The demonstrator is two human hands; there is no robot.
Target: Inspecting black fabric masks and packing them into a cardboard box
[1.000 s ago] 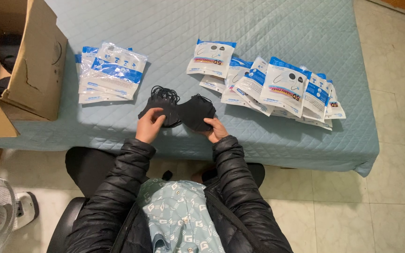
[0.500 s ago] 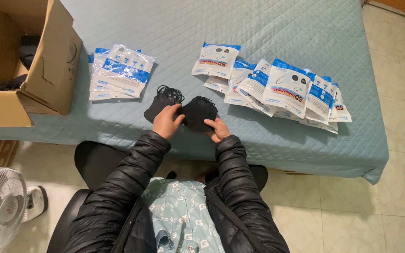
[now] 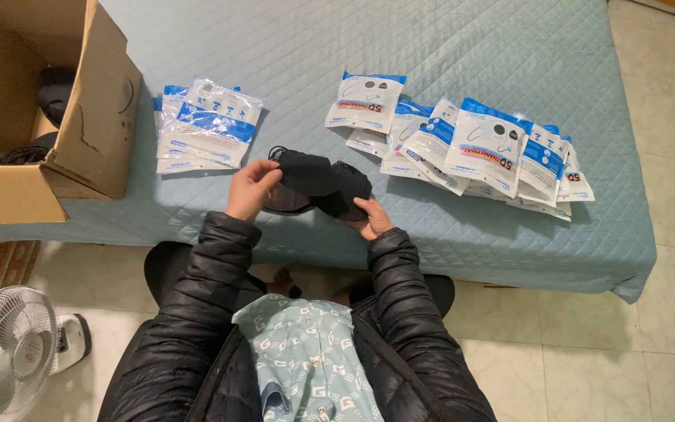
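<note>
- Quilted pale blue bedding [image 3: 447, 62] fills the scene before us; we sit at its near edge
- our left hand [image 3: 251, 190] pinches one end of a stack of black face masks [image 3: 318, 181], fingers curled around it; the stack is held just above the bedding's near edge
- our right hand [image 3: 370, 219] grips the other end from below
- a neat pile of packets [image 3: 206, 125] lies to the left; loose spread packets [image 3: 470, 144] lie to the right
- an open cardboard box [image 3: 91, 109] stands at far left; a white fan [image 3: 9, 352] is on the floor

A brown cardboard box [image 3: 33, 117] stands open at upper left. Beside it lies a stack of blue-and-white pouches [image 3: 206, 125]. More such pouches [image 3: 470, 148] fan out at centre right.
</note>
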